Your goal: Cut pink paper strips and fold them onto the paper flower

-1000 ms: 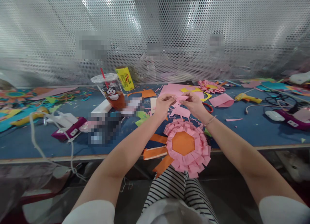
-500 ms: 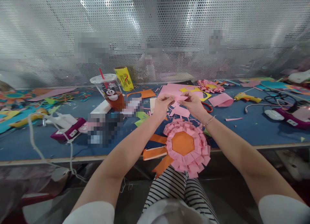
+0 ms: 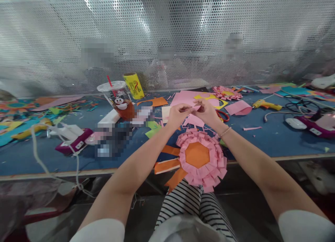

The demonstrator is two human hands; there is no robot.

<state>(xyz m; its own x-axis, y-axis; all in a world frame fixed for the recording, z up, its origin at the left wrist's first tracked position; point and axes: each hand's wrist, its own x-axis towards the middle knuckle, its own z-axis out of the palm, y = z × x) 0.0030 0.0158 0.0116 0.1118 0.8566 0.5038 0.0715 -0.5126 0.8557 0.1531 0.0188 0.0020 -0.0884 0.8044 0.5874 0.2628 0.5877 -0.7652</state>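
Both my hands are pinched on one small piece of pink paper [image 3: 194, 108] above the blue table. My left hand [image 3: 180, 113] grips its left end and my right hand [image 3: 205, 113] its right end; the fingers cover most of it. Just below the hands lie pink paper scraps [image 3: 195, 121]. Nearer to me, a pink paper rosette [image 3: 217, 161] with an orange centre and orange tails [image 3: 167, 165] overhangs the table's front edge. Red-handled scissors [image 3: 224, 115] lie partly hidden beside my right hand.
A drink cup [image 3: 120, 101] with a red straw and a yellow roll [image 3: 134, 85] stand at back left. Glue guns lie on both sides, the yellow one [image 3: 267, 105] at right. Purple power strips [image 3: 74, 142] trail white cables. A perforated metal screen [image 3: 183, 36] closes off the back.
My fingers have drawn closer together over the pink paper, so less of it shows. The right hand has shifted slightly left. The rosette lies where it was.
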